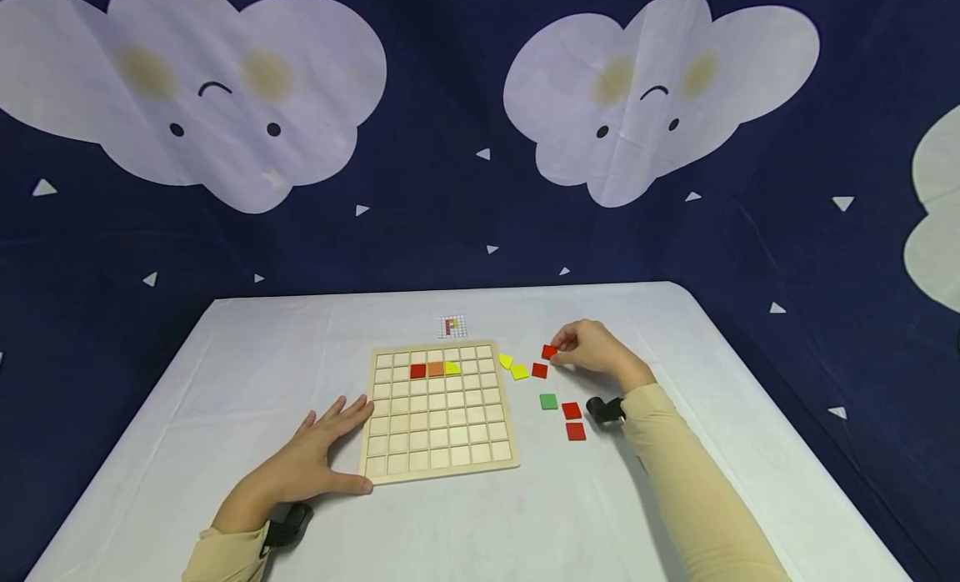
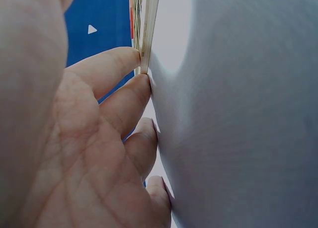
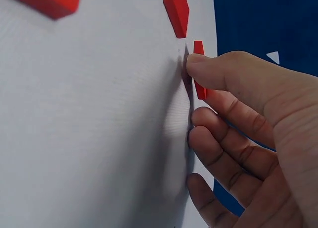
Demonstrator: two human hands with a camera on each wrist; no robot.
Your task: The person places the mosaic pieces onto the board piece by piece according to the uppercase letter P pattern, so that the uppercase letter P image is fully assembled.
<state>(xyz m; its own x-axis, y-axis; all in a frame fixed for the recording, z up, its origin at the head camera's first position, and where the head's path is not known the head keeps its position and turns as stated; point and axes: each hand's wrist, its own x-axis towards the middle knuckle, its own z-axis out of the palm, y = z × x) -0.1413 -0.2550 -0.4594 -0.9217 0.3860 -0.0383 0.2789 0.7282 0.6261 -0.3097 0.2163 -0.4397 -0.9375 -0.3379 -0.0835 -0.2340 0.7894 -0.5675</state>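
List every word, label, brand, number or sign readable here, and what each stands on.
No readable text in any view.
Small card: coloured grid pattern; any print is too small to read.
Grid board: no lettering visible.
Held red tile: none visible.
Backdrop: printed shapes, no words.

Right hand (image 1: 597,348) pinching a flat red square tile (image 1: 549,352)
Near its fingertips lies a second red tile (image 1: 539,370); spread fingers of the left hand (image 1: 318,450) touch the left edge of a pale wooden gridded board (image 1: 438,434).
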